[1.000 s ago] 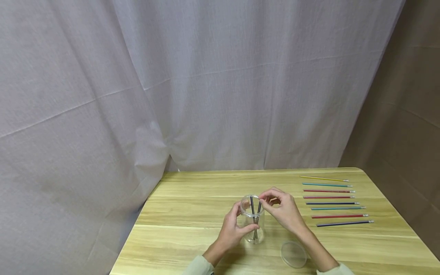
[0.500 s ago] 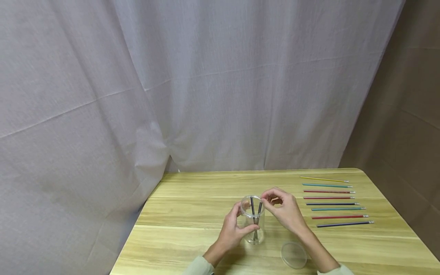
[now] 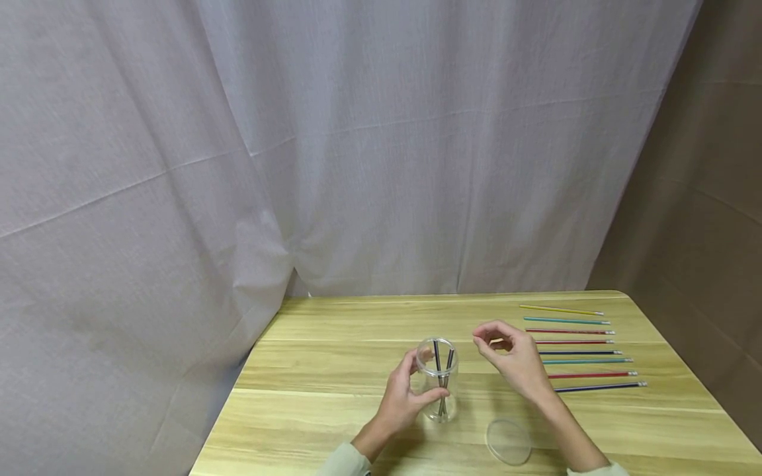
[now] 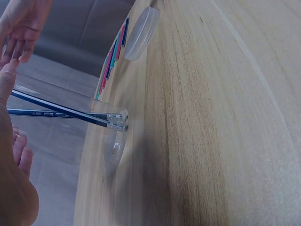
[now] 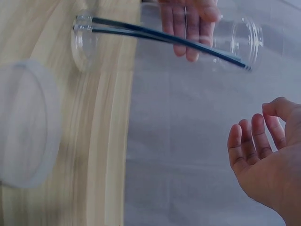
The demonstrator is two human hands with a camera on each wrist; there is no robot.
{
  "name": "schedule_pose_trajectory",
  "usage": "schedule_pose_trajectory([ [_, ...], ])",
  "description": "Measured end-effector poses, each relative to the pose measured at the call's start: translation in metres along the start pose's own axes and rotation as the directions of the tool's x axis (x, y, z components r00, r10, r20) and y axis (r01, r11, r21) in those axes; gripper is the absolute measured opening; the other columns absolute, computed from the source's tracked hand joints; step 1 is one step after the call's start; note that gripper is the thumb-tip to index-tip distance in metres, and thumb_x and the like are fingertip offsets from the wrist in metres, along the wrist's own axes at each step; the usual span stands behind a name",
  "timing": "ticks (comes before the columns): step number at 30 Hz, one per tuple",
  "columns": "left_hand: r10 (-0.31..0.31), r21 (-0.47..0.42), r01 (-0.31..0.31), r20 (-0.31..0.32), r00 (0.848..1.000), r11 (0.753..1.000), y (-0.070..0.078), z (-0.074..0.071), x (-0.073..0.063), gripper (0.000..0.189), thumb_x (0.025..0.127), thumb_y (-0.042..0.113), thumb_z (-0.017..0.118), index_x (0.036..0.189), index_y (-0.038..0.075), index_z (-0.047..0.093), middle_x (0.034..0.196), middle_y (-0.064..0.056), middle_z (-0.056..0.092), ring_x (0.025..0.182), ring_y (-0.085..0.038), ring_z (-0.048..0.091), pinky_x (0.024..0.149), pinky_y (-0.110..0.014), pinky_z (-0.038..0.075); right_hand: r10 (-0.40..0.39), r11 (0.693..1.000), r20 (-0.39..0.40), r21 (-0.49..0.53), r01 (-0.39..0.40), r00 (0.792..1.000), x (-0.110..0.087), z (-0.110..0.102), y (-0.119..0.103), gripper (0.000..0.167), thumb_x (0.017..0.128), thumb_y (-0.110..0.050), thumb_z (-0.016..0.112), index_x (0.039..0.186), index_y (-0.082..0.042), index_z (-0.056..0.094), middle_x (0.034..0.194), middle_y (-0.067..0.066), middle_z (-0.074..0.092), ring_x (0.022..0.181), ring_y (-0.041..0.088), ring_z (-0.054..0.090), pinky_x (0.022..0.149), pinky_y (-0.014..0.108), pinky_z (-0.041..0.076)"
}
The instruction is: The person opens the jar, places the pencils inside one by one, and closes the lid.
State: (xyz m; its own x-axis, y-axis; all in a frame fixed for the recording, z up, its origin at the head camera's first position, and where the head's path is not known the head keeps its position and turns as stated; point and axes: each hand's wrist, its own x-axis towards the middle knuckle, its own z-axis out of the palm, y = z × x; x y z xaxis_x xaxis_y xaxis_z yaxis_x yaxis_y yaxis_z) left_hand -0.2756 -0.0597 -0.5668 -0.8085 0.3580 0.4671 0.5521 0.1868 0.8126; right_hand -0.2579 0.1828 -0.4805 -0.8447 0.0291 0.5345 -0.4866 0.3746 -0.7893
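"Jar (image 3: 431,383) first: where is it?"

"It's standing on the bench (image 3: 333,370), and you can see right through it. The left hand (image 3: 405,395) holds it, with the thumb on the near side and the fingers around the back."

"What's inside?"

"Two dark pencils (image 3: 437,357). They lean and cross over each other like a skinny X. Their rubber ends sit down at the bottom, and the tips point up near the top."

"And the right hand (image 3: 513,357), what is it holding?"

"Nothing that I can see. It's up in the air just beside the jar, with its fingers softly bent and the thumb close to the pointing finger, so the gap there is tiny."

"What else is lying around?"

"A round clear lid (image 3: 508,441) lies flat on the bench, to the right of the jar and nearer the front. Further right there are eight more pencils (image 3: 586,352) in a row. The farthest is yellow, and then come teal, red, red, dark blue, teal, red and dark blue. All the rubber ends point right. The right hand hides the other ends of some."

"At the back?"

"A big grey curtain (image 3: 381,165) hangs behind the bench."
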Motion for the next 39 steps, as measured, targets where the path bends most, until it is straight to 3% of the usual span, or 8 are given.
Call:
schedule_pose_trajectory([
  [9, -0.011, 0.003, 0.011, -0.006, 1.000, 1.000, 0.001, 0.000, 0.000, 0.079, 0.085, 0.028, 0.091, 0.150, 0.011, 0.050, 0.146, -0.007, 0.063, 0.130, -0.030, 0.063, 0.112, -0.050, 0.049, 0.069, 0.995, -0.038, -0.063, -0.071, 0.997, -0.011, -0.025, 0.017, 0.009, 0.094, 0.000, 0.080, 0.100, -0.005, 0.075, 0.092, 0.008, 0.075, 0.084, 0.004, 0.067, 0.074, 0.016, 0.055],
  [24, -0.005, -0.006, 0.005, -0.005, 1.000, 1.000, 0.000, 0.001, 0.000, 0.079, 0.086, 0.027, 0.090, 0.151, 0.009, 0.049, 0.147, -0.008, 0.062, 0.130, -0.034, 0.063, 0.112, -0.052, 0.049, 0.161, 0.967, -0.073, -0.186, -0.172, 0.984, -0.041, -0.073, 0.060, 0.009, 0.095, -0.005, 0.080, 0.104, -0.006, 0.077, 0.093, 0.005, 0.077, 0.080, 0.001, 0.068, 0.073, 0.011, 0.053],
  [30, 0.003, 0.007, -0.003, -0.012, 1.000, 1.000, 0.001, 0.000, -0.002, 0.079, 0.086, 0.027, 0.091, 0.150, 0.009, 0.049, 0.146, -0.007, 0.063, 0.129, -0.035, 0.064, 0.112, -0.051, 0.049, 0.208, 0.951, -0.066, -0.219, -0.218, 0.976, -0.051, -0.084, 0.074, 0.008, 0.098, -0.008, 0.078, 0.105, -0.005, 0.076, 0.091, 0.000, 0.076, 0.080, 0.002, 0.067, 0.074, 0.010, 0.051],
  [39, 0.012, 0.018, -0.012, -0.010, 1.000, 1.000, 0.002, 0.001, 0.000, 0.080, 0.085, 0.026, 0.091, 0.150, 0.004, 0.049, 0.146, -0.008, 0.063, 0.130, -0.031, 0.064, 0.111, -0.049, 0.050, 0.204, 0.929, -0.066, -0.303, -0.214, 0.977, -0.063, -0.093, 0.096, 0.011, 0.094, -0.003, 0.080, 0.104, -0.004, 0.077, 0.096, 0.010, 0.078, 0.084, -0.005, 0.065, 0.075, 0.008, 0.048],
])
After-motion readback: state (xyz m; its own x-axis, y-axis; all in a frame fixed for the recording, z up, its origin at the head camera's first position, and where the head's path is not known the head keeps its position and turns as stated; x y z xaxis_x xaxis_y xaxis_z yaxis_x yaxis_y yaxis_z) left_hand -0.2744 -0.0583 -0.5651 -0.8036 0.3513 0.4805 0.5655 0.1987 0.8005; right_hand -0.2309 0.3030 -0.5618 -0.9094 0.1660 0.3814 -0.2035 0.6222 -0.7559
